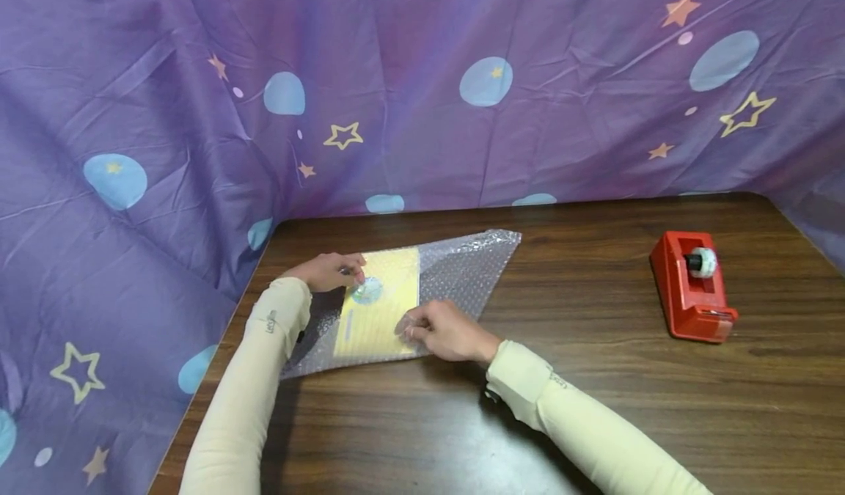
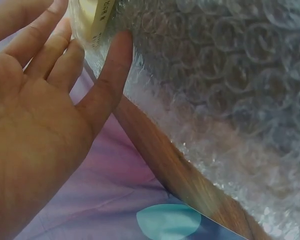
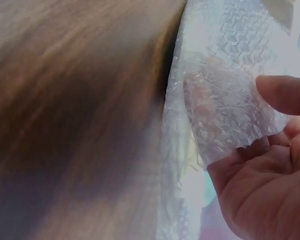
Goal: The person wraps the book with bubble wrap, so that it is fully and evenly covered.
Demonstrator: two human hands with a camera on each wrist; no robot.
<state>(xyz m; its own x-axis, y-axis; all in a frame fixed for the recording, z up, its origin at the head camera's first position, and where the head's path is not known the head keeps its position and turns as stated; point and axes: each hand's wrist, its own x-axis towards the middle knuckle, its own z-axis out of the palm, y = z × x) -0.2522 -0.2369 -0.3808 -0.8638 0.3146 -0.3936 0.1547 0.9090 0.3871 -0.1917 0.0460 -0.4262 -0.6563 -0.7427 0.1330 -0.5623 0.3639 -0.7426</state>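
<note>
Makeshift packing desk [image 1: 594, 407], starry cloth backdrop [image 1: 422, 77]

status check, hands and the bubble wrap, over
Left hand rests on yellow box. Right hand pinches bubble wrap corner. Tape dispenser well off right, nothing blocking.

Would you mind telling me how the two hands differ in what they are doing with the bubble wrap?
The left hand lies with straight fingers against the yellow box at the sheet's far-left side; the right hand pinches a lifted corner of the bubble wrap at its near edge. The left sits farther from the person, the right nearer. Both wear cream sleeves and touch the same bundle.
</note>
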